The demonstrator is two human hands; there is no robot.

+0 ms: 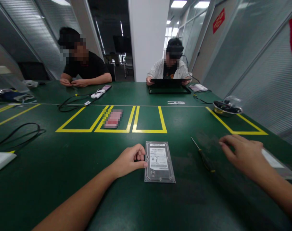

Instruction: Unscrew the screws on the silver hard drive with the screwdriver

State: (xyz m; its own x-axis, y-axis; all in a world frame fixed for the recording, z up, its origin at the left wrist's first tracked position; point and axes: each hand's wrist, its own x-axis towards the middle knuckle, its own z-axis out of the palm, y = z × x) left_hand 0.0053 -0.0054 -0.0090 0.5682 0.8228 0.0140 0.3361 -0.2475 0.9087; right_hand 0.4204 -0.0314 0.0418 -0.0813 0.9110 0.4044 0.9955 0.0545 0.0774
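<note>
A silver hard disk drive [159, 162] with a white label lies flat on the green table [88, 179] in front of me. My left hand [130, 159] rests against the drive's left edge, fingers curled, thumb touching its side. My right hand [243, 155] hovers to the right with fingers spread, holding nothing. A thin screwdriver [203, 155] with a dark handle lies on the table between the drive and my right hand. A clear plastic bag [278, 163] lies partly under my right hand.
Yellow tape boxes [149, 131] mark the table's middle; a pink object [113, 118] lies in one. Two people sit at the far side, one at a black laptop [168, 86]. A metal bowl [227, 109] stands right; black cables [20, 133] and a white device [0, 160] lie left.
</note>
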